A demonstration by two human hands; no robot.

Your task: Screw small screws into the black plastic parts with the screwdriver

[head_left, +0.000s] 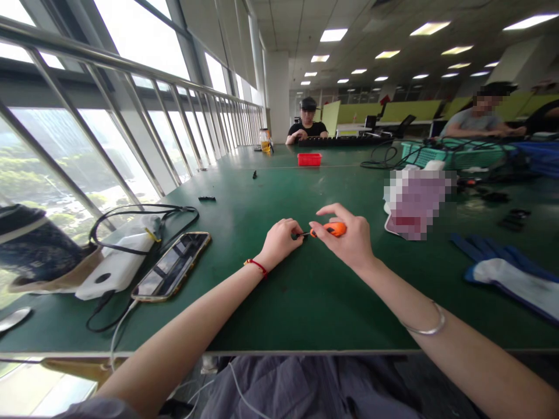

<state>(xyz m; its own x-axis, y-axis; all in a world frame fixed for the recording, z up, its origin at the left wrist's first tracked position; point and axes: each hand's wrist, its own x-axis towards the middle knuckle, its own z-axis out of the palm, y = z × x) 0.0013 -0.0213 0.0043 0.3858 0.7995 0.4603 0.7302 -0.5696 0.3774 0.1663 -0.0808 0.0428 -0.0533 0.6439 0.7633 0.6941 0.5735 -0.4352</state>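
My right hand is wrapped round a small orange-handled screwdriver, index finger raised, above the green table. The screwdriver's dark tip points left into my left hand. That hand is curled in a loose fist, pinching a small dark part that is mostly hidden by the fingers. A red cord bracelet circles my left wrist and a silver bangle my right forearm. Both hands sit close together near the middle of the table.
A phone, a white power bank with black cables and a dark bag lie left. Blue-white gloves lie right. Small black parts and a red tray sit farther off. Two people sit at the far end.
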